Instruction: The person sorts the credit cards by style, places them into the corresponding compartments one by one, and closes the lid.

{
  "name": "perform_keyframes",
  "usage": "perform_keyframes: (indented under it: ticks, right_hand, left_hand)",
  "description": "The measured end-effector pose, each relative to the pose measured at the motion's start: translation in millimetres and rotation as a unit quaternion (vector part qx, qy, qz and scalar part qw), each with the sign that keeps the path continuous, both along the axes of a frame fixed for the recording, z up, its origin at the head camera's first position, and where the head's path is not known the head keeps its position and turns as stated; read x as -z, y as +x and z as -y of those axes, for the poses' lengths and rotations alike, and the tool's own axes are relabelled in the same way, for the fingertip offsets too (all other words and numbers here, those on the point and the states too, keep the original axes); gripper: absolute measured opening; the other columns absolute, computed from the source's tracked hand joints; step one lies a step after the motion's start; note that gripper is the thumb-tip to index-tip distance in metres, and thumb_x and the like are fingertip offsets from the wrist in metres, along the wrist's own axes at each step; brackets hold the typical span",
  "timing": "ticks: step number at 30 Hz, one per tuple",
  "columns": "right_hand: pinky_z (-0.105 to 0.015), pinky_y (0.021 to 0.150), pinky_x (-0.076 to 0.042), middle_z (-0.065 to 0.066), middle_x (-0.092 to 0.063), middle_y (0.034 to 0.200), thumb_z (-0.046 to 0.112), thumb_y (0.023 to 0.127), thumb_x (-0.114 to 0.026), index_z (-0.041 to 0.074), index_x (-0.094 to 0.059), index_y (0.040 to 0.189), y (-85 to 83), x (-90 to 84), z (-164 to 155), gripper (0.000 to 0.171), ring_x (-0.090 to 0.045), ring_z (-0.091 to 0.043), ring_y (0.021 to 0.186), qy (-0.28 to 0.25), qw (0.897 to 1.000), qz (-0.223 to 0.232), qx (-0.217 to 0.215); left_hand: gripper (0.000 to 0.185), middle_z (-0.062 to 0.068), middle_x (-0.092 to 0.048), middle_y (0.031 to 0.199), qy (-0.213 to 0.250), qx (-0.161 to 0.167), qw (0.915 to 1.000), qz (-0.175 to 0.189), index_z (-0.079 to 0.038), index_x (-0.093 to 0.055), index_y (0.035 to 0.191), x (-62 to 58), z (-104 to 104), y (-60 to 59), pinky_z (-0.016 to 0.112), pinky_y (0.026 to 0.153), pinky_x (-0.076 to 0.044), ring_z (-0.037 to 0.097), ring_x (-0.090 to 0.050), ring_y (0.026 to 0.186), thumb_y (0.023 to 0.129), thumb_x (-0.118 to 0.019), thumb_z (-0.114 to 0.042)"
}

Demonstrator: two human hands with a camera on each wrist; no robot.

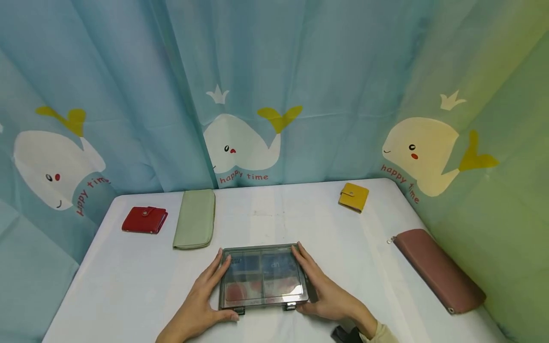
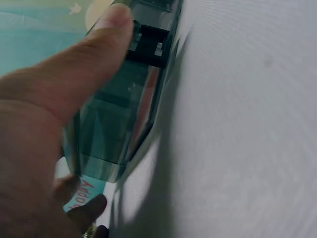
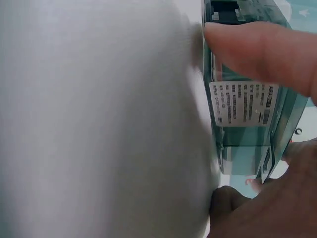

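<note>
A transparent smoky-grey plastic compartment box (image 1: 262,278), lid closed, lies at the front middle of the table. Dividers show through its lid, with blue and reddish contents that are blurred. My left hand (image 1: 198,296) grips its left side, fingers at the far corner and thumb at the front. In the left wrist view that thumb lies close to a black latch (image 2: 151,47). On the opposite side my right hand (image 1: 328,293) holds the box, fingers on the right edge and thumb along the front. A white printed label (image 3: 243,104) shows through the wall in the right wrist view.
A red card wallet (image 1: 144,220) and a pale green wallet (image 1: 195,219) lie at the back left of the white table (image 1: 274,214). Toward the back right is a small yellow wallet (image 1: 353,197). A brownish-red zip pouch (image 1: 439,271) lies along the right edge. Whale-print curtains hang behind.
</note>
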State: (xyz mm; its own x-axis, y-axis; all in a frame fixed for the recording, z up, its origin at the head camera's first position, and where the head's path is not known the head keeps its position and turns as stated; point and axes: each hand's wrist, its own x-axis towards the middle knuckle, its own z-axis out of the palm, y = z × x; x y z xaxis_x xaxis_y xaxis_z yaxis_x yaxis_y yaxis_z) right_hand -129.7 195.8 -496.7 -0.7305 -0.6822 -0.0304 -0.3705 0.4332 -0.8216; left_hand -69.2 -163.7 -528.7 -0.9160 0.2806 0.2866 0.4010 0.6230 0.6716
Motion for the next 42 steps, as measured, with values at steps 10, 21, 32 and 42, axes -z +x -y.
perform_keyframes:
  ticks: [10,21,32,42]
  right_hand:
    - [-0.076,0.116,-0.032,-0.017,0.017,0.177,0.016,0.080,-0.092,0.023,0.005,0.172,-5.3,-0.1,6.9,0.134,-0.001,-0.048,0.163,0.044,0.999,-0.014,-0.001]
    - [-0.068,0.115,-0.041,-0.021,0.011,0.177,0.017,0.076,-0.095,0.016,0.002,0.172,-9.9,-3.8,11.7,0.137,-0.013,-0.048,0.161,0.080,0.995,-0.062,-0.008]
    - [-0.073,0.118,-0.032,-0.019,0.013,0.178,0.053,0.069,-0.097,0.027,0.005,0.172,-9.7,-7.7,12.6,0.147,-0.006,-0.046,0.163,0.060,0.998,-0.016,0.006]
    - [-0.050,0.131,-0.021,-0.012,0.003,0.180,0.047,0.067,-0.101,0.028,0.014,0.170,-14.8,-4.9,6.8,0.156,-0.006,-0.029,0.164,0.022,0.999,-0.007,0.027]
  left_hand:
    - [0.125,0.028,-0.024,0.173,0.024,0.023,0.9995,0.002,-0.011,-0.034,0.167,-2.5,4.5,-0.6,0.080,0.104,-0.040,0.053,-0.031,0.152,0.060,-0.099,-0.009]
    - [0.133,0.024,-0.026,0.173,-0.010,-0.021,0.9997,0.003,-0.014,-0.034,0.167,-0.5,-4.0,-0.4,0.072,0.105,-0.047,0.049,-0.038,0.151,0.055,-0.106,-0.013]
    - [0.135,0.020,-0.024,0.175,-0.005,-0.023,0.9995,0.022,-0.018,-0.031,0.169,3.0,-2.7,-0.3,0.076,0.106,-0.043,0.049,-0.035,0.152,0.060,-0.099,-0.059]
    - [0.125,0.016,-0.024,0.176,-0.006,-0.030,0.9992,0.028,-0.021,-0.032,0.169,4.6,-0.8,0.4,0.081,0.100,-0.041,0.052,-0.037,0.150,0.068,-0.095,-0.061]
